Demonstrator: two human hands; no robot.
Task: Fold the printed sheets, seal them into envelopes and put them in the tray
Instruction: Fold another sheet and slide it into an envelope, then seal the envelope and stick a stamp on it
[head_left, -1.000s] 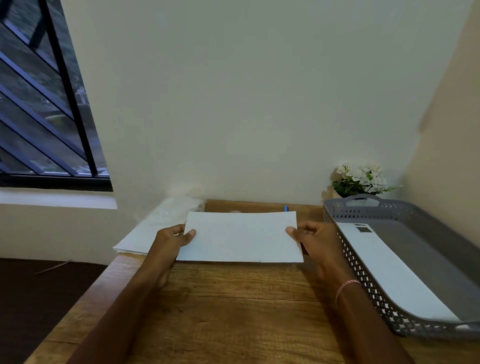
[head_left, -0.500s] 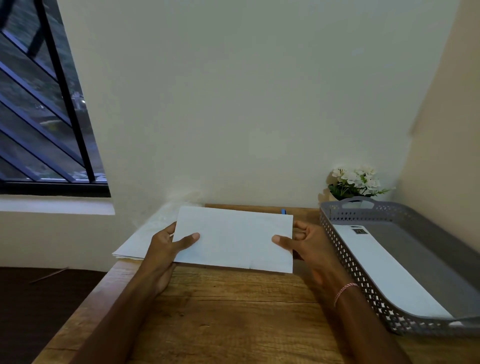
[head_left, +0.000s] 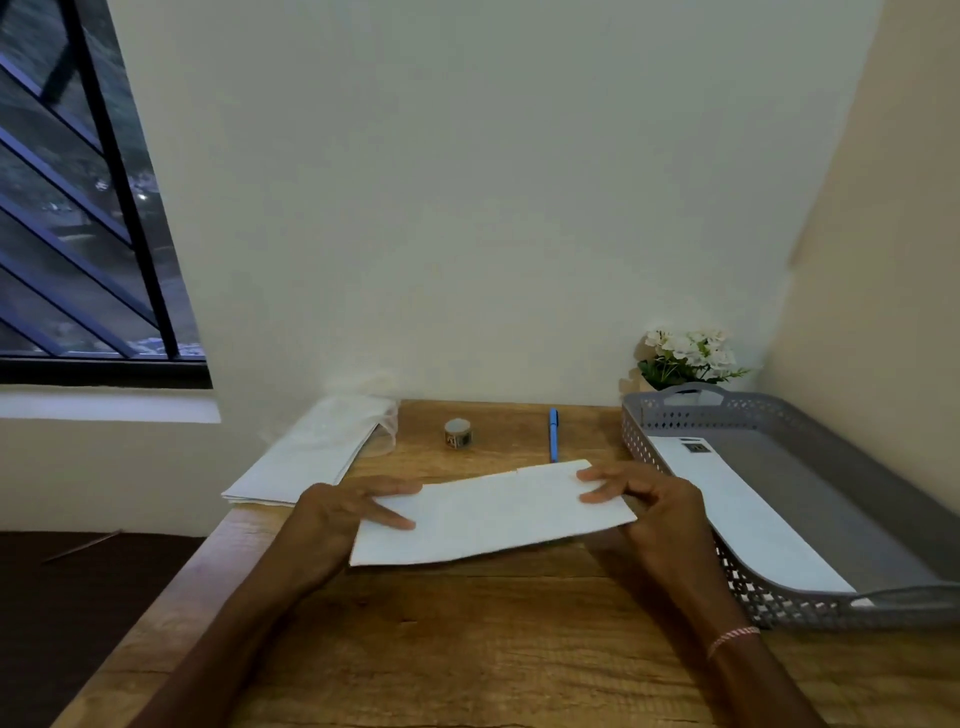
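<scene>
one envelope (head_left: 743, 514) in the tray (head_left: 769, 410); left hand (head_left: 332, 519) and right hand (head_left: 654, 499) pinch a part-folded sheet (head_left: 493, 514), stack (head_left: 306, 457) yet to go.

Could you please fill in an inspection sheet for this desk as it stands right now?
Surface: wooden table.
Job's things: sheet held tilted over the table; paper stack at far left; envelope lying in the grey tray; tape roll and pen at the back.
Clutter: flowers behind the tray.
Hands: left hand and right hand each pinch one end of the sheet.
Cables: nothing seen.
Surroundings: pale wall; barred window at left.
</scene>
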